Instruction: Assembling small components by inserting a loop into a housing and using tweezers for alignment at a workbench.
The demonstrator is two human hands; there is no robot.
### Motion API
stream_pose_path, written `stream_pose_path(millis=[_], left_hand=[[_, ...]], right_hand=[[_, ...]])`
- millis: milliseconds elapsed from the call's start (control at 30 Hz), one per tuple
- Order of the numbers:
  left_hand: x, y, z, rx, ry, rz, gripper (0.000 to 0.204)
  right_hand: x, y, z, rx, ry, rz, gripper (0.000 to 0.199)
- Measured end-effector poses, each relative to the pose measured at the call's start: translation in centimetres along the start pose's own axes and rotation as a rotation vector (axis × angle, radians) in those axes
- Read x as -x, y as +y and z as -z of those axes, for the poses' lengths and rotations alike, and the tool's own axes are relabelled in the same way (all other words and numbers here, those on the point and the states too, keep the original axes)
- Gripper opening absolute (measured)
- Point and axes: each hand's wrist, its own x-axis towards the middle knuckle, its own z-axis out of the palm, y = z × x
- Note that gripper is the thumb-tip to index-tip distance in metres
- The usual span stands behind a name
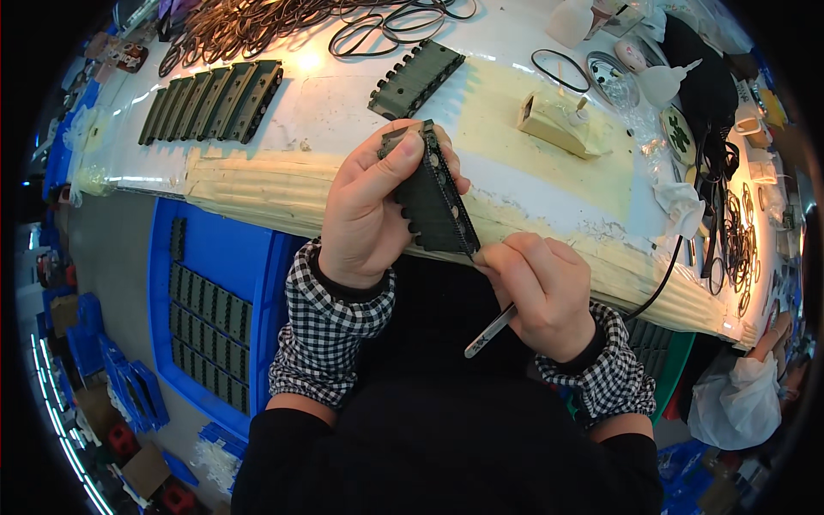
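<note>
Gripping a dark green ribbed plastic strip (pixel 436 202) upright, left hand (pixel 365 210), right hand (pixel 536 292) pinching metal tweezers (pixel 489 332)

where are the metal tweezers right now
In the head view, the thin metal tweezers are in the right hand, tip at the dark green ribbed plastic part held by the left hand.

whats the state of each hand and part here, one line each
left hand: gripping the dark part, lifted off the bench
dark part: held tilted, one long edge toward the tweezers
right hand: pinching the tweezers
tweezers: tip at the part's lower edge
row of parts: lying side by side on the bench
blue bin: open, parts stacked inside
</note>
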Motion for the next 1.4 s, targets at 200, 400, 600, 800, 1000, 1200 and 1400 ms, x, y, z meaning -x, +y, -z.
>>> stream_pose_path(millis=[200, 400, 600, 800, 1000, 1200, 1400], left_hand=[[0.1, 0.0, 0.2, 0.035, -0.015, -0.006, 0.022], [0.2, 0.0, 0.1, 0.033, -0.010, -0.007, 0.022], [0.1, 0.1, 0.2, 0.042, -0.029, 0.017, 0.024], [0.0, 0.2, 0.0, 0.177, -0.037, 0.046, 0.026], [0.0, 0.0, 0.2, 0.258, -0.039, 0.037, 0.027], [0.5, -0.2, -0.4, 0.315, 0.039, -0.066, 0.025], [0.7, 0.0, -1.4, 0.385, 0.069, -0.182, 0.024]], right_hand=[[-0.1, -0.2, -0.1, -0.012, 0.018, -0.009, 0.020], [-0.1, -0.3, -0.9, -0.180, 0.116, -0.089, 0.022], [-0.4, -0.8, -1.1, -0.303, 0.226, -0.145, 0.020], [-0.8, -1.1, -1.2, -0.392, 0.265, -0.261, 0.021], [-0.8, -0.9, -1.3, -0.275, 0.269, -0.172, 0.022], [-0.3, -1.1, -1.3, 0.031, 0.309, -0.042, 0.032], [-0.2, -2.4, -2.4, 0.214, 0.300, -0.064, 0.039]])
